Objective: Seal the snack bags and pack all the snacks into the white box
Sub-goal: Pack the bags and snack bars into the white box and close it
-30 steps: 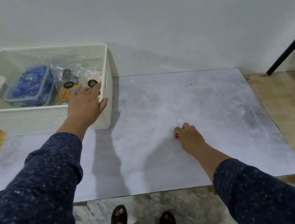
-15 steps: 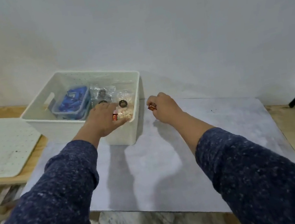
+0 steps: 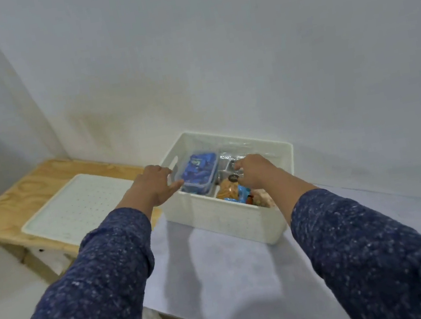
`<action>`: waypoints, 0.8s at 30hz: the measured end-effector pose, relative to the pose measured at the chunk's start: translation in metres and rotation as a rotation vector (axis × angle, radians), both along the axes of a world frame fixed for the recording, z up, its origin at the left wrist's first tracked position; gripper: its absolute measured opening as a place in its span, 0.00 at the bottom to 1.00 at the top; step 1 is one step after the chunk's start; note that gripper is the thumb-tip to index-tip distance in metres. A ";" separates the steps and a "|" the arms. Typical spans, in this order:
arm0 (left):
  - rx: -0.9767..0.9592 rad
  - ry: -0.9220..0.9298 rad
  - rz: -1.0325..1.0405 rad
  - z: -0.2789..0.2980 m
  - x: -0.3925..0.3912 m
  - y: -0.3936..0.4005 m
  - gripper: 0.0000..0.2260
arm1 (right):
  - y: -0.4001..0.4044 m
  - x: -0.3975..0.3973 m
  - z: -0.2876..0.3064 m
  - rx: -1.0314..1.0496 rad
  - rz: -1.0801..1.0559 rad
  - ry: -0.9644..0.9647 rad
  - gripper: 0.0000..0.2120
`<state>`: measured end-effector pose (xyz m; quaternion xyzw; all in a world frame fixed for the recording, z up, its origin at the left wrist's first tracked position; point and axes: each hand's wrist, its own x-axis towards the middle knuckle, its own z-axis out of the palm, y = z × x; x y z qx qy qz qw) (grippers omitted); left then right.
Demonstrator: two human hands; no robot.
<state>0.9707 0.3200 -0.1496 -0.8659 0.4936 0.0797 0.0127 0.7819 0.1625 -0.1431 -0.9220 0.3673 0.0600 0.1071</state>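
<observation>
The white box (image 3: 228, 223) stands on the grey mat (image 3: 238, 280) against the wall. Inside it are a clear tub of blue packets (image 3: 200, 172) on the left, clear snack bags (image 3: 233, 155) at the back, a bag of tan snacks (image 3: 229, 189) and a small blue packet (image 3: 243, 193) near the front. My left hand (image 3: 152, 185) grips the box's left wall, thumb over the rim beside the tub. My right hand (image 3: 256, 171) reaches down into the box over the clear bags, fingers curled. Its fingertips are hidden, so what it holds cannot be seen.
A white perforated lid (image 3: 80, 206) lies flat on the wooden table (image 3: 27, 190) left of the box. The wall rises directly behind the box. The mat's front edge runs below my arms, with marbled floor beneath.
My right hand moved from beside the box's right wall into the box. My left hand shifted from inside the box to its left wall. The view turned left and up.
</observation>
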 end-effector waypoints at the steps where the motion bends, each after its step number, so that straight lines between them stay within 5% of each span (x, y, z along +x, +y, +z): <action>1: 0.000 -0.002 0.015 0.001 0.009 0.009 0.29 | 0.006 0.015 0.004 -0.002 0.020 -0.003 0.19; 13: -0.011 -0.009 0.349 0.005 0.124 0.149 0.29 | 0.114 0.195 0.024 0.030 0.355 -0.076 0.22; 24: 0.003 0.207 0.603 -0.085 0.189 0.181 0.30 | 0.128 0.309 -0.065 0.122 0.520 0.098 0.24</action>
